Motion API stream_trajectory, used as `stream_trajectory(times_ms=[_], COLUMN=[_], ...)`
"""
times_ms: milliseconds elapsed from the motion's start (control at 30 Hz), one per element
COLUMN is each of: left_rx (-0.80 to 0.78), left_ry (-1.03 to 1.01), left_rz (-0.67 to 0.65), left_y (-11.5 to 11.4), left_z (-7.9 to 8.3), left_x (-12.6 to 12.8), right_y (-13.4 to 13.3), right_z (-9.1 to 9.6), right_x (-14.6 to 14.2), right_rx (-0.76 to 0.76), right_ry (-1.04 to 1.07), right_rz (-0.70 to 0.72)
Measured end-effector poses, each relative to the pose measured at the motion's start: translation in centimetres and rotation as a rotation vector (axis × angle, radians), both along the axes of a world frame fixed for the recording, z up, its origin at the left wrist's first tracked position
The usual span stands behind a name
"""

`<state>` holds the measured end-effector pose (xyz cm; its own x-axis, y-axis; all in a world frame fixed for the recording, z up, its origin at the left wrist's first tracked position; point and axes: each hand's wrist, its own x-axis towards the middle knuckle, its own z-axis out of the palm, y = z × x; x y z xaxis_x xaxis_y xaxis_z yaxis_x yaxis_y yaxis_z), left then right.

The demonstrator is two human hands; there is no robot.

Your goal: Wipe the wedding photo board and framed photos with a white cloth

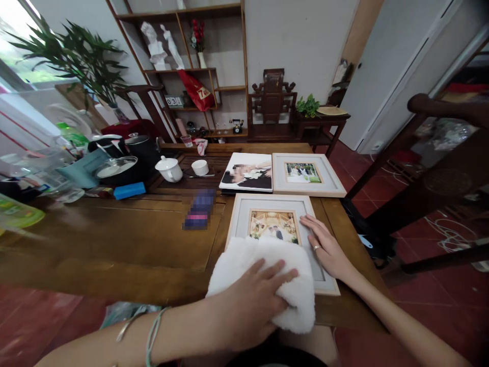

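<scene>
A light-wood picture frame (pixel 321 272) with a wide pale mat lies flat on the wooden table in front of me. The photo (pixel 273 224) inside it shows a couple under a decorated arch. My left hand (pixel 260 293) is on a folded white towel (pixel 229 265), fingers spread over it, with a fold gathered by the thumb. The towel covers the lower part of the frame and hangs past the near table edge. Along the frame's right side, my right hand (pixel 324 244), with a ring on one finger, rests with its fingers stretched out.
Behind lie a second frame (pixel 332 176) and a photo album (pixel 225 176). A pixelated dark blue item (pixel 199 209), a white lidded cup (pixel 169 169), a small white bowl (pixel 200 167), a blue block (pixel 130 190) and a black kettle (pixel 143 153) stand leftward. A dark wooden chair (pixel 416 178) is at right.
</scene>
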<state>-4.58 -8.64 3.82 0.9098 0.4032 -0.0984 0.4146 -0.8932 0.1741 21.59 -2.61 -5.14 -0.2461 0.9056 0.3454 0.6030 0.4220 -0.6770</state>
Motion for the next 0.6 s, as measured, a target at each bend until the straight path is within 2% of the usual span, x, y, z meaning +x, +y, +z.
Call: stream_trajectory(times_ms=[100, 300, 467, 600], left_rx=[0.024, 0.199, 0.307, 0.298], left_ry=[-0.032, 0.021, 0.047, 0.048], left_rz=[0.078, 0.320, 0.354, 0.355], left_y=[0.2, 5.7, 10.2, 11.9], left_z=[-0.9, -2.5, -2.4, -2.5], left_x=[-0.5, -1.1, -0.9, -0.9], right_y=[-0.1, -0.1, 0.0, -0.1], right_z=[0.0, -0.1, -0.1, 0.0], right_x=[0.0, 0.1, 0.1, 0.1], right_rx=[0.002, 0.001, 0.005, 0.002], right_ry=[-0.008, -0.025, -0.026, -0.025], right_rz=[0.007, 0.010, 0.014, 0.007])
